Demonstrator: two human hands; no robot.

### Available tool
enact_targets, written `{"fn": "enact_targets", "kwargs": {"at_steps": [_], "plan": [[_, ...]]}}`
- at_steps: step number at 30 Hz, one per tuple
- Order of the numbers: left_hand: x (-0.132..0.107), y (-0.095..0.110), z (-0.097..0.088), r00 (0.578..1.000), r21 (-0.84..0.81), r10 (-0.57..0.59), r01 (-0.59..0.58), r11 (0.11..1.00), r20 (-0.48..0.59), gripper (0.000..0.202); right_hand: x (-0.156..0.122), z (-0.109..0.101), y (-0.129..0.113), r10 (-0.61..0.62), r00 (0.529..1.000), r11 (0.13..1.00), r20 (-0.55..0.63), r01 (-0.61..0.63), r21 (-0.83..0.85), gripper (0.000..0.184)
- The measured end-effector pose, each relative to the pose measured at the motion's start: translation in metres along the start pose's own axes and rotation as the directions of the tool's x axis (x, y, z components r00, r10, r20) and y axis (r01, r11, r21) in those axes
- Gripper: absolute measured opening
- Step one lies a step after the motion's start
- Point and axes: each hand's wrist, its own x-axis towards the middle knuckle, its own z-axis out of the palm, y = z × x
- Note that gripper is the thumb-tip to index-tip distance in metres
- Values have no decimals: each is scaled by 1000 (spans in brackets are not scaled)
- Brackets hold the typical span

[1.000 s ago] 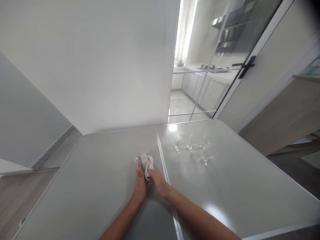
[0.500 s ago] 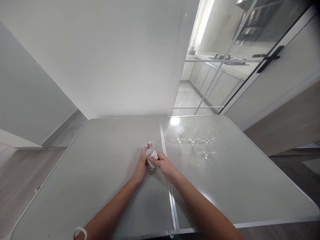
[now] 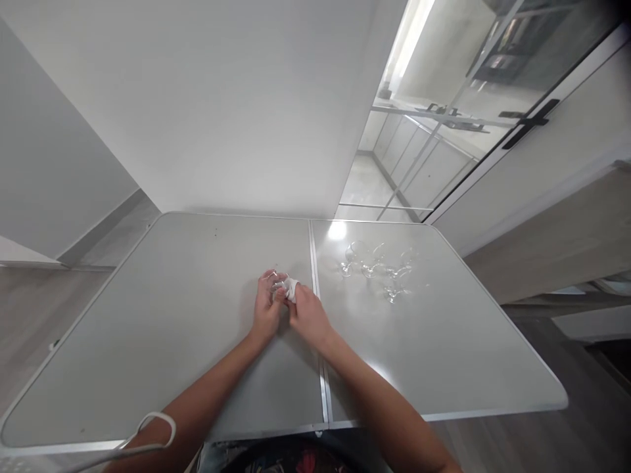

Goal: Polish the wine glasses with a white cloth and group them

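Note:
Above the table, left of its centre seam, my left hand [image 3: 267, 303] is closed around a clear glass [image 3: 279, 286] that looks like a small goblet. My right hand [image 3: 309, 314] grips a bunched white cloth [image 3: 292, 289] and presses it against the glass from the right. The two hands nearly meet, and fingers cover much of the glass. On the right half of the table, several clear stemmed glasses [image 3: 369, 268] stand or lie close together; their outlines are faint.
The pale folding table [image 3: 197, 328] has a metal seam [image 3: 315, 263] down its middle. A white wall [image 3: 246, 118] rises behind it. At the back right is a glazed door with a black handle [image 3: 532, 121]. A white cord [image 3: 148, 433] hangs by my left forearm.
Both hands have shifted slightly up and left in view. The glass has been turned, and the cloth now sits at its right side. The camera view has tilted a little.

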Motion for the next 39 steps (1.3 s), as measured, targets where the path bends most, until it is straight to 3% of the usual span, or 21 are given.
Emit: {"fn": "enact_targets", "kwargs": {"at_steps": [1,3,6,7,8,10,12,13,16,19,20,22,24,25,26,28,29,31,32,36,39], "plan": [[2,1,-1,999,-67,-42,43,997,13,52,-1,3,0,25,1000,999,6,-25,39,9],[5,4,-5,982,-207,-177,189,960,72,53,0,2,0,90,976,941,201,-149,303,20],[8,10,-10,926,-324,-325,373,870,191,59,5,-10,4,10,837,614,547,-436,657,39],[8,12,-10,921,-334,-327,382,862,211,59,6,-14,5,-29,808,540,589,-483,689,43],[8,12,-10,928,-336,-307,364,869,213,58,8,-18,6,-44,802,535,595,-484,693,43],[6,12,-8,959,-310,-221,267,913,177,57,8,-21,8,-20,849,706,527,-362,609,36],[5,10,-6,988,-253,-104,130,959,115,57,7,-17,8,-11,932,925,363,-128,357,24],[5,9,-5,995,-226,-46,64,972,86,59,6,-13,8,-36,965,980,260,-17,199,18],[6,9,-6,999,-202,36,-28,979,35,61,4,0,6,-108,993,991,55,112,-68,10],[9,12,-11,991,-269,-103,123,955,87,55,6,0,5,2,982,980,191,-40,195,19],[10,14,-12,974,-288,-180,214,934,140,54,8,-4,5,40,951,925,306,-150,348,25],[11,18,-13,925,-305,-290,358,882,247,55,10,-14,6,42,847,716,531,-396,575,32],[12,22,-13,909,-316,-290,381,869,298,58,12,-23,7,0,777,533,629,-532,658,35],[13,23,-12,923,-325,-252,343,881,292,60,13,-25,8,0,788,492,616,-536,686,34],[14,24,-12,942,-334,-198,285,898,272,62,13,-26,9,25,832,481,554,-496,723,34],[15,25,-12,968,-333,-85,163,929,237,65,15,-23,10,140,945,498,295,-324,804,36],[16,26,-12,974,-325,-37,111,939,225,66,16,-20,11,206,968,513,144,-232,827,37],[16,28,-12,978,-292,27,36,956,207,66,18,-14,13,300,952,522,-56,-115,845,41],[15,29,-12,979,-267,51,3,964,197,66,19,-12,13,317,946,510,-67,-110,853,42],[8,33,-10,975,-163,174,-151,975,136,67,18,-11,13,246,964,444,106,-209,871,43],[2,33,-9,966,-100,233,-222,970,110,68,17,-14,11,291,956,478,31,-174,861,40]]}}
